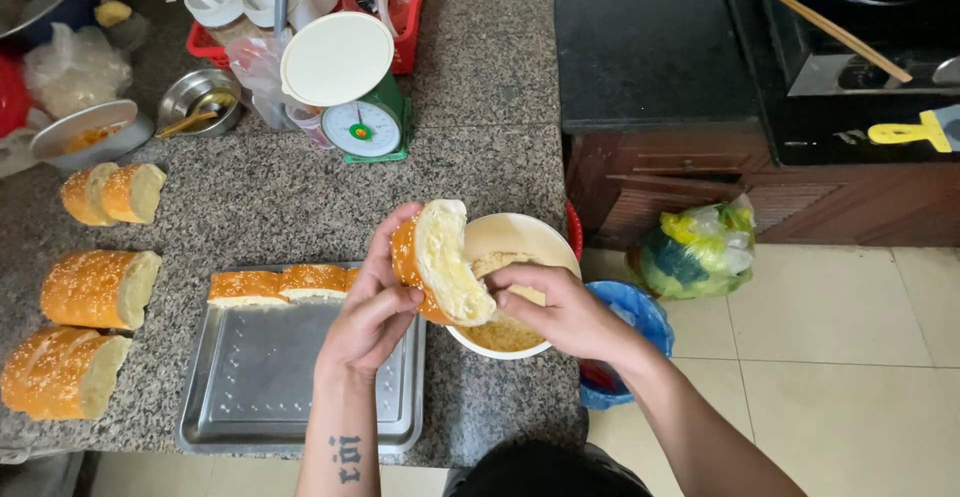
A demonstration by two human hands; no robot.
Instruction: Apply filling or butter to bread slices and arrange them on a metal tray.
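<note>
Held over the white bowl [520, 237] at the desk [470, 147] edge: a split sesame-topped bread piece [440, 262], golden crust, pale buttery crumb facing up, clasped in the left hand [370, 312] grip, right hand [560, 312] fingers pinched on its lower edge, beside the metal tray [260, 387].

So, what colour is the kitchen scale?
The kitchen scale has a green body, cream top plate and white dial, seen in the head view.

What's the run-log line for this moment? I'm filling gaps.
left hand: holds bread piece | right hand: at its cut face | under: bowl | beside: tray
</note>
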